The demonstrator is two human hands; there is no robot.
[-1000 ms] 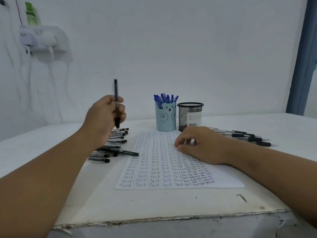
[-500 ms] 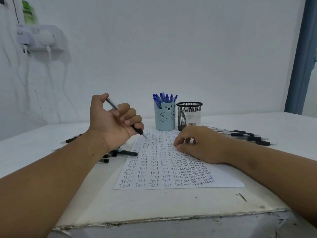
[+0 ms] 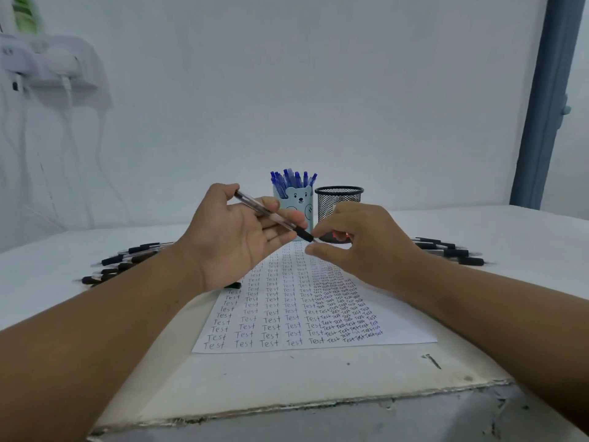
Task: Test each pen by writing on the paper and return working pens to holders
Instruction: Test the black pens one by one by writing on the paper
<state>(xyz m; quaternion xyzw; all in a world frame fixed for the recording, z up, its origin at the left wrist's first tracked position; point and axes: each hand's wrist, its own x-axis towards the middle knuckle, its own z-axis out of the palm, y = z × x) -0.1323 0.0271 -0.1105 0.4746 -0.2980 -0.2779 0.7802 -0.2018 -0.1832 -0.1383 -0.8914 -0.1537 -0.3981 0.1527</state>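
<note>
Black pens, left pile [image 3: 127, 263]: lying on table [image 3: 318, 374], mid-left.
Left hand [image 3: 236, 237]: grip curled round clear pen [image 3: 271, 215], held tilted above paper [image 3: 299, 314].
Right hand [image 3: 360, 244]: thumb and forefinger spread around the pen's tip; whether they touch it, can't tell.
Holders: bear cup [image 3: 298, 202] holding blue pens, mesh cup [image 3: 338, 199], centre.
Right pile [image 3: 452, 250]: on table, mid-right.

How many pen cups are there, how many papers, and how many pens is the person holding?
Pen cups: 2 (blue bear cup, black mesh cup)
Papers: 1 (sheet of paper)
Pens held: 1 (pen, in the left hand)
Total: 4
</note>
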